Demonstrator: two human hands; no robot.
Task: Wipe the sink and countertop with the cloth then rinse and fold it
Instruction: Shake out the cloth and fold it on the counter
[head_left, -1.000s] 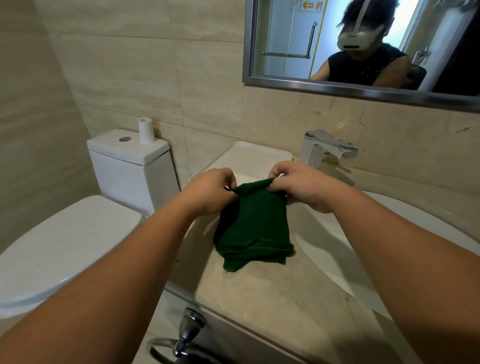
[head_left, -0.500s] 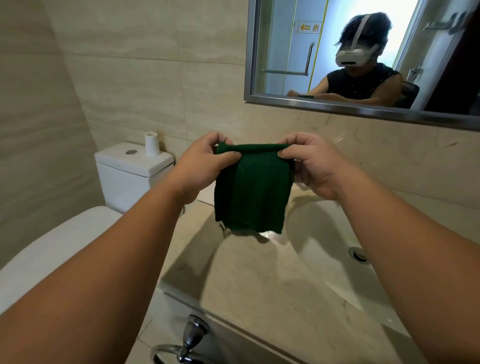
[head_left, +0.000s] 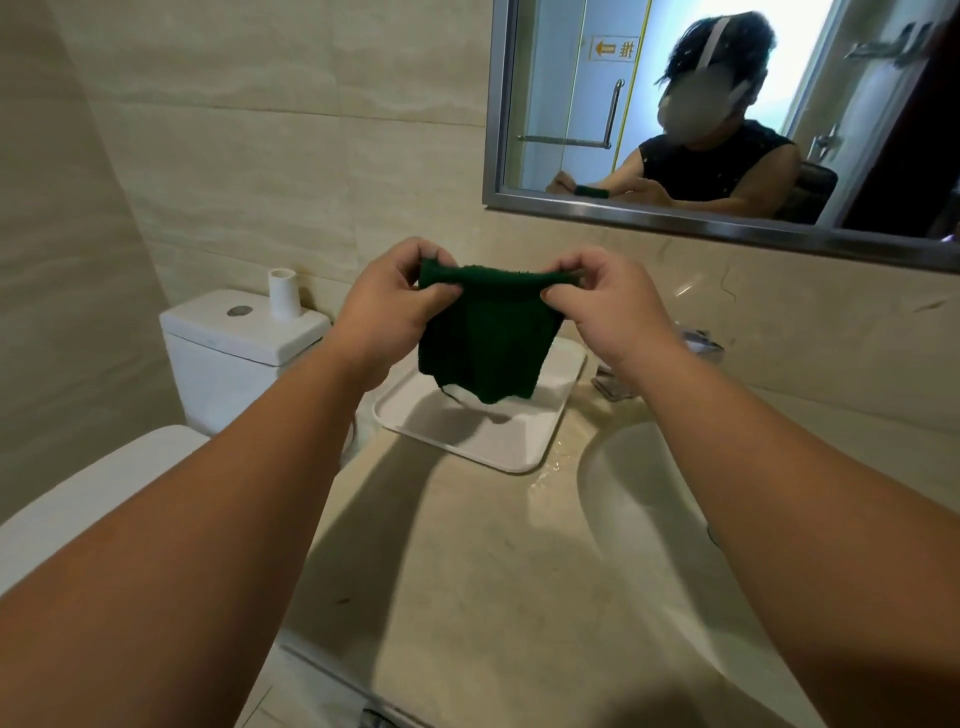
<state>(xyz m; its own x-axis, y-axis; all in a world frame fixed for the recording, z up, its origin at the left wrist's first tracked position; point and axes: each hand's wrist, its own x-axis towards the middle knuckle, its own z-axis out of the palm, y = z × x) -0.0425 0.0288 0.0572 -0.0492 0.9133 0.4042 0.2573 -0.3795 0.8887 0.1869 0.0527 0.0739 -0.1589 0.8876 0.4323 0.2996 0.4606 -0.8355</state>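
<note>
Entry, scanning left to right. The toilet tank (head_left: 244, 332) stands at far left with a white roll (head_left: 283, 293) on its lid. My left hand (head_left: 387, 306) is closed in a pinch on the left top corner of the green cloth (head_left: 488, 338), thumb in front and fingers behind. The cloth hangs in the air between my hands, clear of the table (head_left: 467, 571), with its bottom edge above the white tray (head_left: 483, 431) and not touching it. My right hand (head_left: 605, 301) is closed in the same pinch on the right top corner. Further right are the faucet (head_left: 696, 358), partly hidden by my forearm, and the sink (head_left: 649, 499).

Progress, as a judgement: water films the table between tray and sink, which fits wiping and rinsing being done. I cannot confirm that from this view. The cloth looks doubled, so folding seems under way; at least one more fold and the set-down appear to be left.

Orientation: the top edge is held taut and runs left to right, roughly level. That is the cloth's long axis as held; it looks slightly wider than its drop. The face is towards me and the free edge points straight down, a little uneven at the lower right.
</note>
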